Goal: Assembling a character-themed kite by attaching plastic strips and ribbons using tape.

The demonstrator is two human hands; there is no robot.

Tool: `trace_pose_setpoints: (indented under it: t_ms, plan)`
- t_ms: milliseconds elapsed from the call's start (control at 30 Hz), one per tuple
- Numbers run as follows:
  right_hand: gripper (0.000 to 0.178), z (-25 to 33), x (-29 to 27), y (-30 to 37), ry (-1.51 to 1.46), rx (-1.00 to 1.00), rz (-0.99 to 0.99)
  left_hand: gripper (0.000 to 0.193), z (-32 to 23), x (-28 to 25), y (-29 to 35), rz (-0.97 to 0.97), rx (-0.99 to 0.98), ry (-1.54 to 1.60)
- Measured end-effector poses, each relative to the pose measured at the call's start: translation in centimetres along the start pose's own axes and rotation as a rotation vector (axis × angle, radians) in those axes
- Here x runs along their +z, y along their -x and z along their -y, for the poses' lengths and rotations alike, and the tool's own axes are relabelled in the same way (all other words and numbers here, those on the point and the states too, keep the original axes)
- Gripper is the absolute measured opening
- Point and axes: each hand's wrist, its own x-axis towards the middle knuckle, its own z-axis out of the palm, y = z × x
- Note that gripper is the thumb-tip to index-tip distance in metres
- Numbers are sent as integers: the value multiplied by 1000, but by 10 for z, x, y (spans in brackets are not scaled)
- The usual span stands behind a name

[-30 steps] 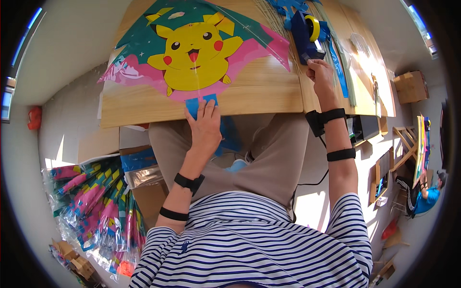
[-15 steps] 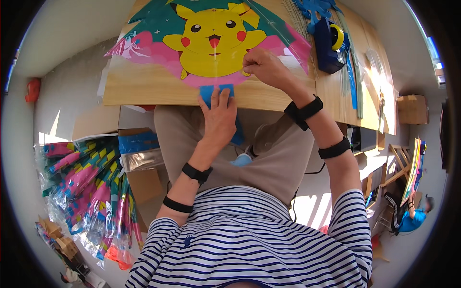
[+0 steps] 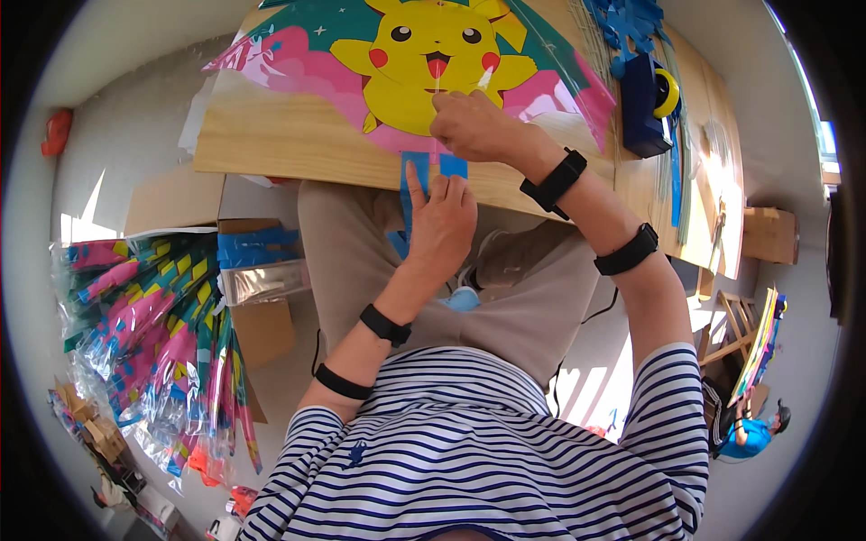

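A printed plastic kite sheet [image 3: 550,77] with a yellow cartoon animal on green and pink lies on the wooden table [image 3: 298,135]. My left hand [image 3: 442,221] is at the table's near edge, its fingers extended and pressing on blue strip material [image 3: 414,180] at the sheet's bottom tip. Part of that strip hangs over the edge towards my lap. Over the lower middle of the sheet is my right hand [image 3: 474,128], its fingers closed in a pinch. Whatever they hold, if anything, is hidden.
A dark blue tape dispenser [image 3: 642,108] with a yellow roll stands right of the sheet, near thin rods and blue strips [image 3: 627,32]. Folded kites in clear plastic [image 3: 153,334] are piled at lower left, by a cardboard box [image 3: 262,329]. Another person [image 3: 749,437] is at far right.
My right hand has moved left across the sheet to its lower centre. My left index finger has spread away from the others, showing more of the blue strip. The whole view has shifted slightly.
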Motion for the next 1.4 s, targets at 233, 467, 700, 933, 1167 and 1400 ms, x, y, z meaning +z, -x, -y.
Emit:
trace_pose_setpoints:
  t_ms: [233, 467, 700, 933, 1167, 1400]
  plan:
    - [9, -1, 8, -5, 28, -18, 56, 18, 1, 3, -2, -57, 26, 36]
    - [8, 1, 6, -7, 34, -14, 109, 14, 1, 0, -1, -22, 3, 62]
    - [7, 2, 9, -9, 46, -17, 113, 18, 1, 2, 1, -17, -35, 91]
    - [6, 1, 7, -10, 43, -28, 115, 29, 1, -5, -1, 3, -78, 100]
    - [7, -4, 6, -9, 36, -45, 131, 32, 1, -4, 0, 10, -75, 102]
    - [7, -4, 7, -10, 29, -54, 135, 36, 1, -4, 0, -11, -87, 113]
